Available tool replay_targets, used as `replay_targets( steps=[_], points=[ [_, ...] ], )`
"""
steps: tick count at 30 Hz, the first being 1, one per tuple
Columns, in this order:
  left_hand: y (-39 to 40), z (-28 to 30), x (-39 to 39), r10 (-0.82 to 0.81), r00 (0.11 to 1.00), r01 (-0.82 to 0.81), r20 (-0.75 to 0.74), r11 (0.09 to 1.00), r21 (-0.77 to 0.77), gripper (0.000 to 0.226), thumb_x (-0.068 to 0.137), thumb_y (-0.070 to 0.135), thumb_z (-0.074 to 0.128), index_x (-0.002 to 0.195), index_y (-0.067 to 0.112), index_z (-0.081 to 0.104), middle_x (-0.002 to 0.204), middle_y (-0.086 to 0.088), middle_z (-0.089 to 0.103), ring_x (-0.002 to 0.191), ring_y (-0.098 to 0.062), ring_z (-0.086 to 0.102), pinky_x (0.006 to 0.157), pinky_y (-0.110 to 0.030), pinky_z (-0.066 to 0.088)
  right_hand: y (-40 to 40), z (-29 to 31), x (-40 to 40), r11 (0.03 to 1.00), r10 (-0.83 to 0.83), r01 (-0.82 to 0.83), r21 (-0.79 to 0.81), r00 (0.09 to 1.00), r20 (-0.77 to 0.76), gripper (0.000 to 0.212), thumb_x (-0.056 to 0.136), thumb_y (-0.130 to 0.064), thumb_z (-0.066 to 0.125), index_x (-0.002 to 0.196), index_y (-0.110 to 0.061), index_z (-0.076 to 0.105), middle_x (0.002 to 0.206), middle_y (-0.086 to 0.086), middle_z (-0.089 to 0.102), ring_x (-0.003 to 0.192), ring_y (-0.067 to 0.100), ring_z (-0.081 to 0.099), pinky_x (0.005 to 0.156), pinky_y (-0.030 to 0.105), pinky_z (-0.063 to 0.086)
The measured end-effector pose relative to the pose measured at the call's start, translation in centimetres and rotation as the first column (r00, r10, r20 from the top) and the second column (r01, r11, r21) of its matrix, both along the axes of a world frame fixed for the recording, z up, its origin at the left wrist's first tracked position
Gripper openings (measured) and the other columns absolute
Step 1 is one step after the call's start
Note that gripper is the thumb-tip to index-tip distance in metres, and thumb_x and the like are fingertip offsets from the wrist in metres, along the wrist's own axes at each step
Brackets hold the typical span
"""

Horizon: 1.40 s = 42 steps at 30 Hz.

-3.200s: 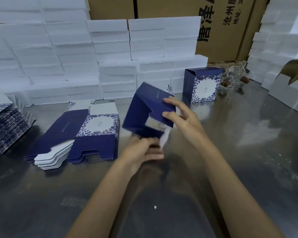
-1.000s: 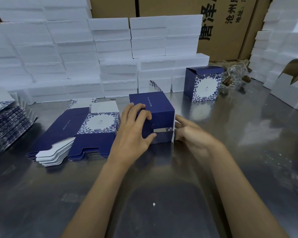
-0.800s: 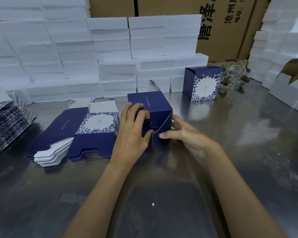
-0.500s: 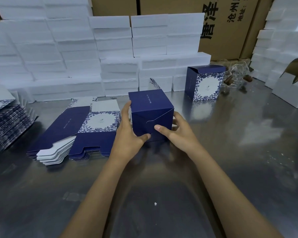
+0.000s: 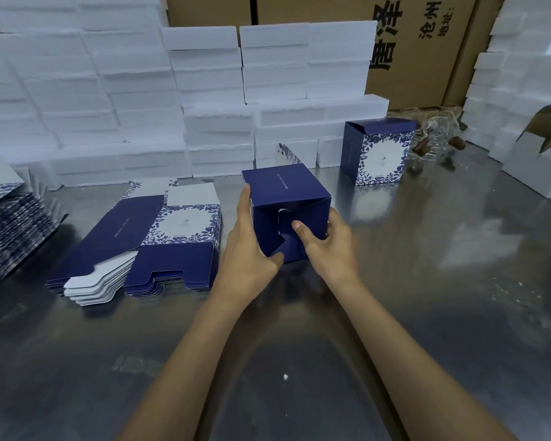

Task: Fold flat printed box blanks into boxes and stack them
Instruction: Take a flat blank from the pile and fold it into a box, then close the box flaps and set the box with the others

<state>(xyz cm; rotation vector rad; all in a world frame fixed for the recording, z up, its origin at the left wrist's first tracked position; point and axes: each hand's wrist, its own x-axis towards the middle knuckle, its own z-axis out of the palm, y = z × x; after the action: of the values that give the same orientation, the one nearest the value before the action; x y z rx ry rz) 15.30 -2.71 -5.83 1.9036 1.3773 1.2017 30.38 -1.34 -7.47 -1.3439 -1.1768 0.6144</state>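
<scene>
On the steel table's [image 5: 427,313] middle lies the dark blue card box [image 5: 287,198], on its side, its bottom flaps facing the person and only half tucked. The left hand [image 5: 248,249] grips its left wall; the right hand [image 5: 328,246] holds the right edge, thumb pressing a flap inward. One finished blue floral box [image 5: 379,151] stands behind. Two piles of flat printed blanks [image 5: 159,237] wait leftward, so most folding and all stacking seem left.
</scene>
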Motion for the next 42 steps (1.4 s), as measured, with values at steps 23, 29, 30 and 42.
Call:
replay_targets(
  steps=[23, 29, 30, 42],
  points=[
    [-0.1, 2.1, -0.2, 0.086, 0.762, -0.011, 0.642, 0.993, -0.119, 0.060, 0.082, 0.046, 0.073, 0.134, 0.048, 0.042, 0.129, 0.025, 0.055, 0.106, 0.024, 0.052, 0.084, -0.011, 0.037, -0.7, 3.9, 2.0, 0.960, 0.248, -0.279, 0.033, 0.786, -0.566, 0.026, 0.088, -0.016, 0.055, 0.108, -0.027, 0.067, 0.105, -0.005, 0.068, 0.096, 0.010, 0.060, 0.085, 0.027, 0.046],
    [-0.7, 2.0, 0.2, 0.076, 0.844, -0.043, 0.532, 0.996, -0.073, 0.058, 0.090, 0.036, 0.069, 0.139, 0.046, 0.040, 0.119, 0.010, 0.060, 0.097, 0.012, 0.059, 0.077, -0.006, 0.044, -1.3, 4.3, 2.5, 0.998, -0.002, -0.016, -0.058, 0.958, -0.286, 0.032, 0.100, -0.005, 0.051, 0.124, -0.020, 0.066, 0.126, 0.001, 0.068, 0.116, 0.013, 0.061, 0.086, 0.015, 0.048],
    [-0.8, 2.2, 0.3, 0.075, 0.843, -0.034, 0.533, 0.996, -0.086, 0.051, 0.089, 0.044, 0.066, 0.136, 0.047, 0.045, 0.116, 0.010, 0.061, 0.098, 0.011, 0.059, 0.081, -0.011, 0.044, -1.4, 4.7, 2.5, 0.998, -0.007, -0.014, -0.068, 0.950, -0.311, 0.027, 0.102, -0.019, 0.053, 0.126, -0.019, 0.066, 0.126, 0.001, 0.069, 0.114, 0.012, 0.063, 0.090, 0.018, 0.050],
    [-0.9, 3.1, 0.7, 0.199, 0.866, -0.079, 0.459, 0.960, -0.268, 0.057, 0.074, 0.082, 0.042, 0.094, 0.031, 0.061, 0.100, 0.005, 0.069, 0.100, -0.018, 0.068, 0.097, -0.051, 0.052, -2.6, 4.8, 0.8, 0.996, 0.068, -0.082, -0.043, 0.966, -0.249, 0.049, 0.070, -0.057, 0.070, 0.115, -0.044, 0.054, 0.121, -0.017, 0.064, 0.108, 0.002, 0.062, 0.096, 0.034, 0.047]
  ],
)
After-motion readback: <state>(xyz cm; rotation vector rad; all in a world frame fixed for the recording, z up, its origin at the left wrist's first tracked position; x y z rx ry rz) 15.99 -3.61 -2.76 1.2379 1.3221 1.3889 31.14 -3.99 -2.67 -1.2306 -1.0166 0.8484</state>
